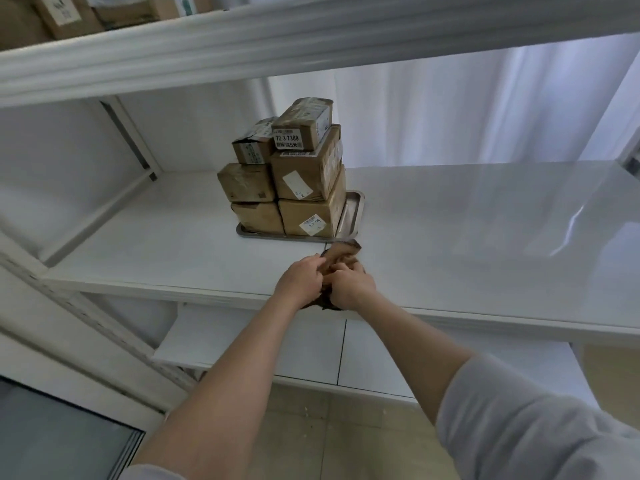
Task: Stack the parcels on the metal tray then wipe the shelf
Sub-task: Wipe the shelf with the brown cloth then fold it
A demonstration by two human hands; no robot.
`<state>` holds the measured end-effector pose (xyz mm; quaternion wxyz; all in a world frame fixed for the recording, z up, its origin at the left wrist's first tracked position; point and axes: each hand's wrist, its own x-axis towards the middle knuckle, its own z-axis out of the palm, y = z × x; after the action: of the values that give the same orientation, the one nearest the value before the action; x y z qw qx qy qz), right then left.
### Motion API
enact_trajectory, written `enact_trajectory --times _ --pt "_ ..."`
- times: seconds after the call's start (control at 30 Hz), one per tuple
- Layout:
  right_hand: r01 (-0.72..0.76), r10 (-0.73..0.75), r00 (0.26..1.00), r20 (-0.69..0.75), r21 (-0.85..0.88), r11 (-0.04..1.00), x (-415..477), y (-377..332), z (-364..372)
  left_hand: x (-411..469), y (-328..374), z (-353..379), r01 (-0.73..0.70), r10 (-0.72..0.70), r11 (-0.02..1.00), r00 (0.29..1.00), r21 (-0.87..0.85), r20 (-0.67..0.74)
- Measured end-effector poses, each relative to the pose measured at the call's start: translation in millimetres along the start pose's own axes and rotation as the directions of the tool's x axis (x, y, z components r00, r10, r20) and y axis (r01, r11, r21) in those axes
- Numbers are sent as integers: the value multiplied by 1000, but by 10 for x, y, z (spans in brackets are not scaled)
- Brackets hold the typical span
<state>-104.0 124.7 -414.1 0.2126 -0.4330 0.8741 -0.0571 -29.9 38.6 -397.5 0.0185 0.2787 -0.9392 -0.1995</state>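
Fingers [317,263] of left hand [300,276] and right hand [350,284] clamped together on a crumpled brown cloth [341,255], held over the front edge of the white shelf [467,237]. Just behind, six cardboard parcels [304,174] stacked three layers high on the metal tray [355,211], itself resting on the shelf.
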Motion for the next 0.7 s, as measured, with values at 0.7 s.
enact_trajectory --times 0.7 --pt "-298 387 910 -148 415 860 -974 1595 -293 -68 1550 673 -308 280 948 925 76 257"
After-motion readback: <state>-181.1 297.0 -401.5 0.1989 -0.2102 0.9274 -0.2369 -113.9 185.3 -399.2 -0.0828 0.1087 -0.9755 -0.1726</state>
